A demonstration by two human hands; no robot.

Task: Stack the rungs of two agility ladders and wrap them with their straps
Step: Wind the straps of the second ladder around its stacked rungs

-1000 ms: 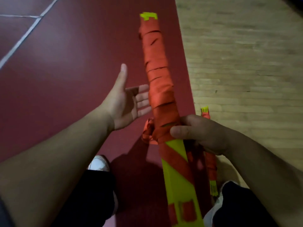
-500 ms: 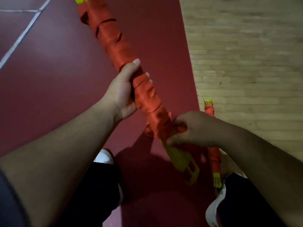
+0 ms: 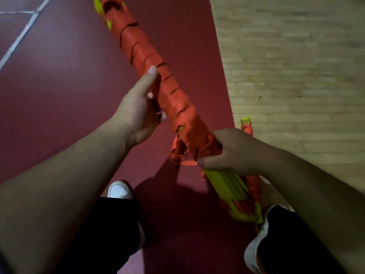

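Note:
A long bundle of yellow-green ladder rungs [image 3: 227,184] wrapped in orange strap [image 3: 150,62] runs diagonally from the top centre down to the lower right. My left hand [image 3: 138,107] grips the wrapped part from the left, thumb along its side. My right hand [image 3: 229,151] grips the bundle where the wrap ends, pinching the strap there. A loose loop of orange strap [image 3: 177,155] hangs below the bundle. A second wrapped ladder bundle [image 3: 253,186] lies on the floor behind my right hand, its yellow end [image 3: 246,120] showing.
I stand on a dark red floor mat [image 3: 69,86] with white lines at the upper left. Wooden floorboards [image 3: 296,66] fill the right side. My legs in dark trousers and white shoes [image 3: 119,191] are below the bundle.
My left hand, open beside the bundle a second ago, closed on the wrapped part. The bundle tilted with its far end to the left, and more of the rung stack's edge now shows by my right hand.

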